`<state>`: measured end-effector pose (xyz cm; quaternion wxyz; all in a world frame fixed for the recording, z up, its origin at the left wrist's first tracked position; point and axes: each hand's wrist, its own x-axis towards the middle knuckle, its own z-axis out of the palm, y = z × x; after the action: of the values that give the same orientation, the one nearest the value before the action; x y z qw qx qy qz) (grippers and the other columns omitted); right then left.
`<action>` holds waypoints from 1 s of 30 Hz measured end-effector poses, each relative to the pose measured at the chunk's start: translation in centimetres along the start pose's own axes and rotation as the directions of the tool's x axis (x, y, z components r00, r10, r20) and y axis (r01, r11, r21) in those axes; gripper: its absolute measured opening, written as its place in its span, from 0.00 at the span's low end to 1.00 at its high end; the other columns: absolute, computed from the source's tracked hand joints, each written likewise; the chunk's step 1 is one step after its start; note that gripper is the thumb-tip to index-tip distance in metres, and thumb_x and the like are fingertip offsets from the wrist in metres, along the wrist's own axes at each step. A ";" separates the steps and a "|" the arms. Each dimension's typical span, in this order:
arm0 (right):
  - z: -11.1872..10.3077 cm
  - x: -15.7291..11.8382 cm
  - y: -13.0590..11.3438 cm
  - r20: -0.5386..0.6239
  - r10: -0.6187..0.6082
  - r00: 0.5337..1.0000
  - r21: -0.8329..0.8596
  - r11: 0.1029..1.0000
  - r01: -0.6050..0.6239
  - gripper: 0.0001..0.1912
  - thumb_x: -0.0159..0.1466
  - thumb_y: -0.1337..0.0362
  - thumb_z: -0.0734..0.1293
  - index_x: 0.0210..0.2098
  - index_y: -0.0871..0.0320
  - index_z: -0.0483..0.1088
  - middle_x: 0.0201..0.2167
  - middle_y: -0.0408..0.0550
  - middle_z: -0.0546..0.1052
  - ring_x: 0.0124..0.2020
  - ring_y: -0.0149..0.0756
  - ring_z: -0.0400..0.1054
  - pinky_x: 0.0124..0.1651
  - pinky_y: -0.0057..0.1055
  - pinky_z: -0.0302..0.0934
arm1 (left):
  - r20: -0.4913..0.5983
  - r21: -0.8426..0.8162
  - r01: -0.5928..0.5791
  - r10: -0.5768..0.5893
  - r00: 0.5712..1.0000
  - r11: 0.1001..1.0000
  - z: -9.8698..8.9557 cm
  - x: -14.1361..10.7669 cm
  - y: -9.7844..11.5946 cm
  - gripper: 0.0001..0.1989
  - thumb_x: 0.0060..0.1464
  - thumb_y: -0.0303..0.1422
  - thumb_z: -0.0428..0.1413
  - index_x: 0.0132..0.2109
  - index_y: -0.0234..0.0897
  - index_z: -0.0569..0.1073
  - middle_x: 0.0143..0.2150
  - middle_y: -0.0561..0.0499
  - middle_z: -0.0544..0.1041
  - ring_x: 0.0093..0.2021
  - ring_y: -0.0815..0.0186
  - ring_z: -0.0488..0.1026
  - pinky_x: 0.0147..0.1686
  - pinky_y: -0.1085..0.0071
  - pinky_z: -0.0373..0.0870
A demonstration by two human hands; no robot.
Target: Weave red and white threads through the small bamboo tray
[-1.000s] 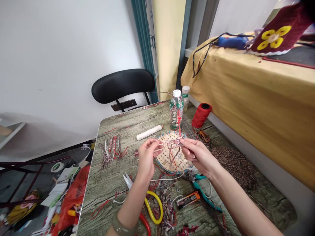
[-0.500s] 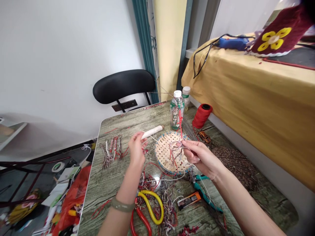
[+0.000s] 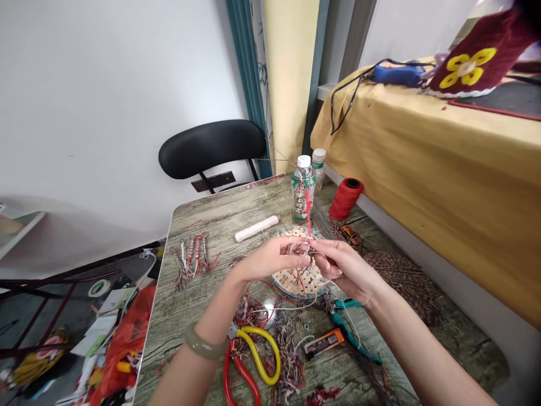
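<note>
This looks like a room in a home that is used for handcraft work. A small table [image 3: 203, 316] with a grey wood pattern is covered with craft materials: a spool of red thread [image 3: 345, 198], a roll of white cord [image 3: 257, 228], a small woven basket [image 3: 301, 279], finished braided cords [image 3: 192, 254], scissors [image 3: 249, 361], and many thread cuttings. A black chair [image 3: 211, 148] stands by a plain white wall, next to a curtain [image 3: 289, 79]. A yellow cloth [image 3: 443, 163] covers the furniture at the right.

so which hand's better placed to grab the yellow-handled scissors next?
Probably left. The yellow-handled scissors lie under the left forearm, nearer the left hand. The right hand sits farther off, pinching the cord knot.
</note>
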<state>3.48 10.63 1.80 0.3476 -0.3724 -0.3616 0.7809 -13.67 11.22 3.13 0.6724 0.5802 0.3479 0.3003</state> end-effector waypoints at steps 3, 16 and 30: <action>0.0 -0.1 -0.2 -0.016 -0.011 1.000 -0.053 0.999 0.010 0.14 0.55 0.56 0.67 0.24 0.62 0.67 0.11 0.34 0.58 0.12 0.18 0.37 0.16 0.24 0.29 | 0.006 -0.106 0.087 -0.087 0.996 0.991 0.1 0.2 0.0 0.28 0.39 0.20 0.58 0.50 0.37 0.69 0.38 0.48 0.75 0.37 0.65 0.73 0.38 0.70 0.68; -0.6 0.1 0.0 -0.130 -0.150 0.980 -0.296 0.949 0.106 0.14 0.56 0.53 0.64 0.29 0.59 0.67 0.11 0.36 0.62 0.13 0.21 0.44 0.18 0.25 0.31 | -0.059 -0.239 0.051 -0.066 0.996 0.970 1.4 0.7 -0.4 0.34 0.40 0.20 0.51 0.57 0.45 0.61 0.51 0.44 0.71 0.35 0.65 0.74 0.25 0.75 0.69; -2.2 0.0 -0.5 -0.151 -0.275 0.949 -0.544 0.825 0.153 0.19 0.59 0.58 0.60 0.48 0.57 0.64 0.16 0.38 0.65 0.18 0.30 0.56 0.20 0.26 0.47 | -0.061 -0.261 0.147 -0.168 0.984 0.954 1.1 1.5 -1.7 0.23 0.39 0.20 0.52 0.45 0.37 0.74 0.44 0.44 0.75 0.34 0.63 0.75 0.24 0.75 0.68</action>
<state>5.46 11.54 1.14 0.3566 -0.4951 -0.5594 0.5611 -11.86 11.56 1.37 0.7483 0.4463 0.3791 0.3117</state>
